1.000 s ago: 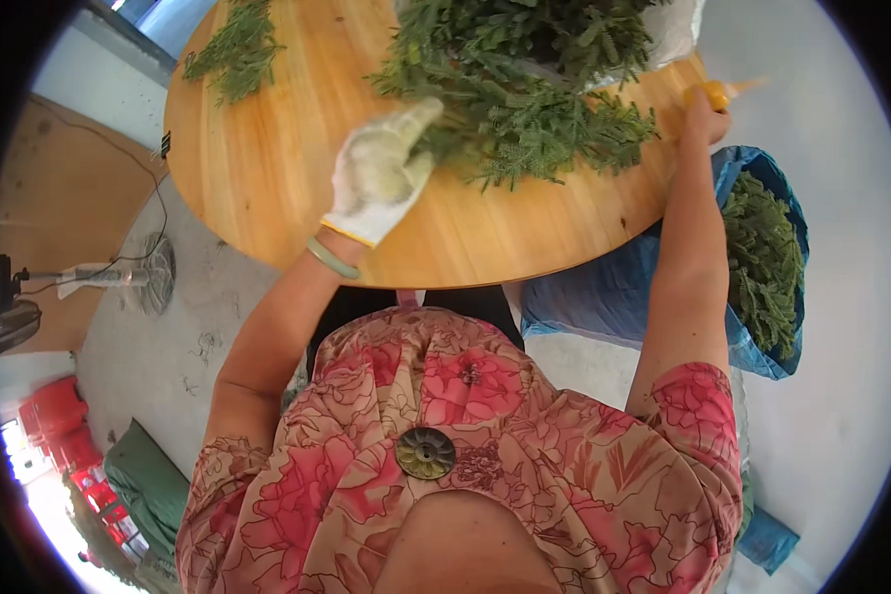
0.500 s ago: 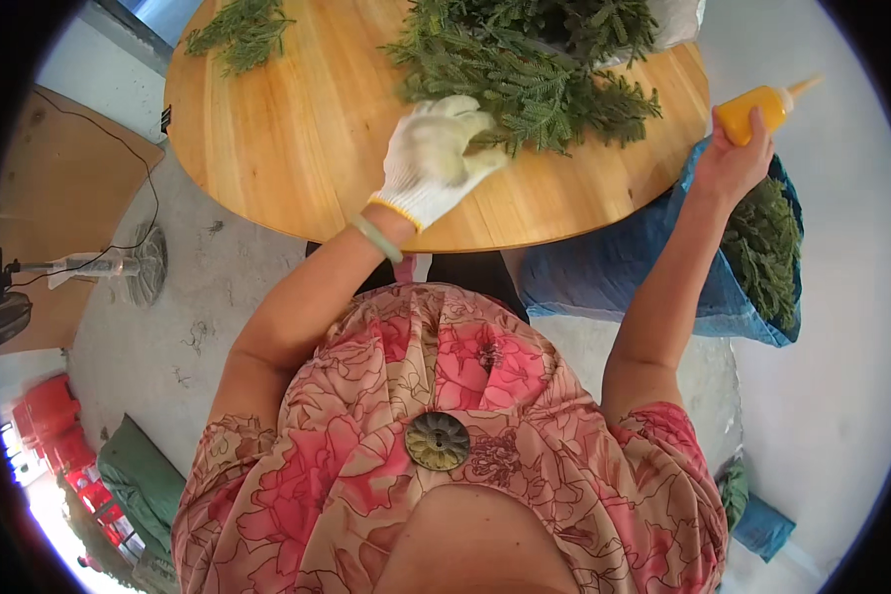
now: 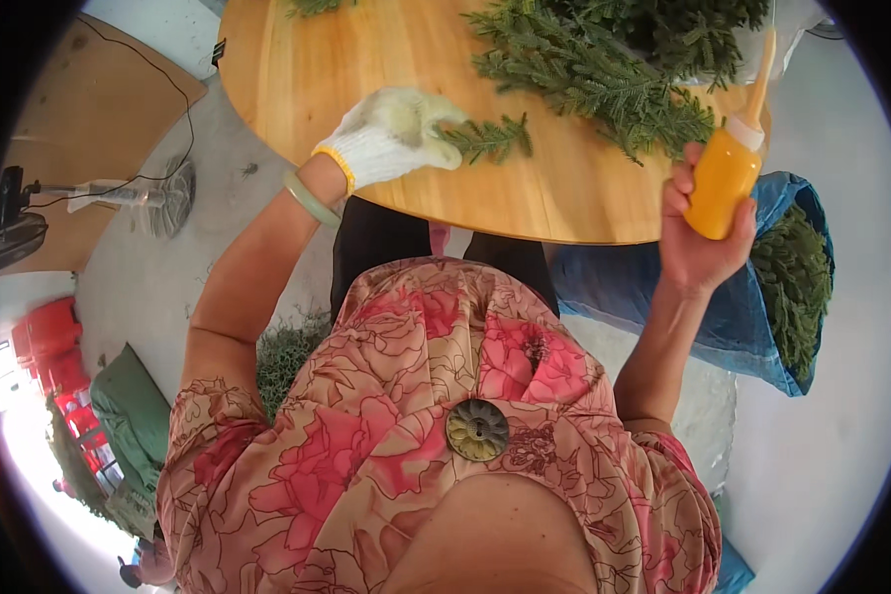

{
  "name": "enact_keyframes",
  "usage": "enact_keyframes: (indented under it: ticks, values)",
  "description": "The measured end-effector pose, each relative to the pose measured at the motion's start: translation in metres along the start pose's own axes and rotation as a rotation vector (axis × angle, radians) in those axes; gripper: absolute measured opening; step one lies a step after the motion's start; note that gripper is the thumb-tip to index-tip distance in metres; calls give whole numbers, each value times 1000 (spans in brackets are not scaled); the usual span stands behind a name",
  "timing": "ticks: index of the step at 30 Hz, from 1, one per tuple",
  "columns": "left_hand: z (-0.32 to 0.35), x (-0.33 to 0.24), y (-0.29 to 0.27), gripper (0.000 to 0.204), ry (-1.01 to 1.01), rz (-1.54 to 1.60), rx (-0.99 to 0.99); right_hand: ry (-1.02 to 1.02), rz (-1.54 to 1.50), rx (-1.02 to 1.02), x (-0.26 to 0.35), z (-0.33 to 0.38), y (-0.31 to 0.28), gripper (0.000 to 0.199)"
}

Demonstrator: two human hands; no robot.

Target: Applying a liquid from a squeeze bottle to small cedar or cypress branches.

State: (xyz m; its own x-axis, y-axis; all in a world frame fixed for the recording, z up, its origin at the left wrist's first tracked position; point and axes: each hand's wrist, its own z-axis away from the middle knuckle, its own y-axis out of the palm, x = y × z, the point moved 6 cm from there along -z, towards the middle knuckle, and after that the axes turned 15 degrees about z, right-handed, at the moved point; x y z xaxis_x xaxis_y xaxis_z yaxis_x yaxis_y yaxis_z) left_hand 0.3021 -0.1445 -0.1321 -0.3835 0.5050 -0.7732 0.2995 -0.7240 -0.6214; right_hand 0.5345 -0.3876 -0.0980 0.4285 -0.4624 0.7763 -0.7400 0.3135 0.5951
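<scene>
Sprig of green needles on the round wooden table, seen from the head view, stem end caught under the gloved left hand, tip pointing right toward the big pile of like greenery at the far side. Glove fingers curled together and closed on that stem end, palm down on the wood, a pale green bangle at the wrist. Right hand raised off the table's right edge, bare fingers wrapped tight round an orange squeeze bottle, nozzle slanting up and away, well apart from the sprig. Below it, a blue bag on the floor, open and holding more green cuttings. Further left on the floor, a fan and red crates. For a clean job here, probably best to pin the sprig flat with only the stem end covered, leave the needles bare, bring the nozzle close before squeezing, press gently, and hold the bottle clear of the pile to avoid stray drips.
</scene>
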Motion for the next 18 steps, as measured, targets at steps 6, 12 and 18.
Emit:
enact_keyframes:
  ticks: [6, 12, 18]
  values:
    - [-5, 10, 5, 66, -28, 416, 169, 67, -183, 163, -65, -36, 72, 59]
    - [21, -2, -18, 65, -132, 326, 134, 372, -69, -92, -147, -61, 53, 33]
    - [88, -39, -54, 39, 419, -135, -630, 337, -41, -80, -147, -62, 56, 33]
